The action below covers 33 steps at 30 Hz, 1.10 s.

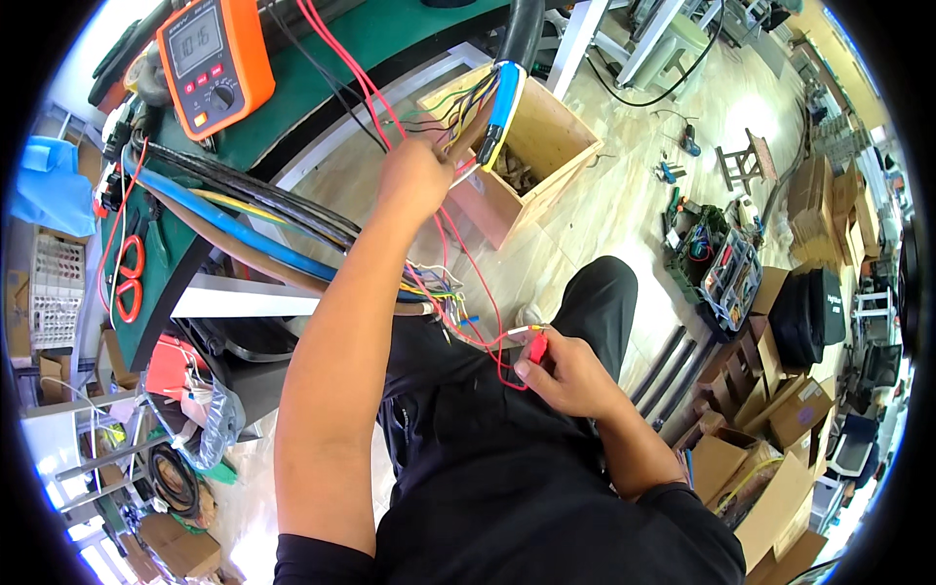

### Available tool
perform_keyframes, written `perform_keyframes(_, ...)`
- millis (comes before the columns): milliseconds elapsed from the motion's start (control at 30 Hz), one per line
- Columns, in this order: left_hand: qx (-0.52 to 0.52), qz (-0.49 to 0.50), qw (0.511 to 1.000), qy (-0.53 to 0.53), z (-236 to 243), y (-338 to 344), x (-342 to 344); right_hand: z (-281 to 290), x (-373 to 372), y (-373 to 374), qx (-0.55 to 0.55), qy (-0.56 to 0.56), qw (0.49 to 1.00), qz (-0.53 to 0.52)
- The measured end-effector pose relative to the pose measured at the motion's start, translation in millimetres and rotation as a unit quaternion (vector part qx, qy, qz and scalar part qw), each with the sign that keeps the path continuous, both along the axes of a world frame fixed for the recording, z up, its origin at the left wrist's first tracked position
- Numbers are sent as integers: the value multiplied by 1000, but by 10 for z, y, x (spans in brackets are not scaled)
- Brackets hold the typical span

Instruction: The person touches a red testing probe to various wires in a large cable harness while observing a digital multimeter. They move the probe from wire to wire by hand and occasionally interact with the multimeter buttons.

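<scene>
My left hand (414, 180) is closed beside the stripped end of a thick black cable, where thin coloured wires (458, 112) fan out. What its fingers pinch is mostly hidden; red test leads (363, 83) run down to it. Low in front of my lap, my right hand (575, 378) is closed on a red test clip (538, 347), with a light wire end at its tip. Just left of that clip, another cable's loose coloured wires (444, 288) spread out. An orange multimeter (216, 66) with a lit display rests on the green table.
Red-handled scissors (129, 278) lie near the curved edge of the green table (292, 127). Below the cable stands an open wooden box (551, 146) with scraps inside. A tool case (717, 263), a small stool (748, 161) and cardboard boxes (770, 478) occupy the floor to the right.
</scene>
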State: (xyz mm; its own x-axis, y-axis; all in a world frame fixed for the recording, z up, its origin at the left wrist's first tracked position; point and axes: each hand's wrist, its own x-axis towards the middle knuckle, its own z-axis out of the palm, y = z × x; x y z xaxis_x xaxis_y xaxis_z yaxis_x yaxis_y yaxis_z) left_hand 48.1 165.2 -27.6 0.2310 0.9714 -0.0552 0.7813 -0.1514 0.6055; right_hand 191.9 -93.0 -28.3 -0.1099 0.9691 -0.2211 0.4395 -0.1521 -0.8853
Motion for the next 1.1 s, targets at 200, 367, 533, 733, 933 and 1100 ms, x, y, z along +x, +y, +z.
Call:
perform_keyframes(200, -9, 1, 1000, -25, -42, 28, 54, -22, 27, -20, -9, -5, 1000, 7)
perform_keyframes(367, 1, 18, 999, -30, -186, 88, 84, -16, 40, -38, 1, 10, 1000, -11)
perform_keyframes(533, 68, 41, 995, -65, -185, -1, 46, -76, 59, -66, -2, 7, 1000, -24)
perform_keyframes(733, 35, 94, 982, -162, -157, -53, -11, -74, 61, -65, -13, -2, 1000, -14)
perform_keyframes(933, -121, 82, 932, -332, -25, -119, -93, -67, 51, -53, -2, -1, 1000, -14)
perform_keyframes(1100, -179, 55, 909, -373, 196, -193, -177, -69, 55, -59, -16, -8, 1000, -13)
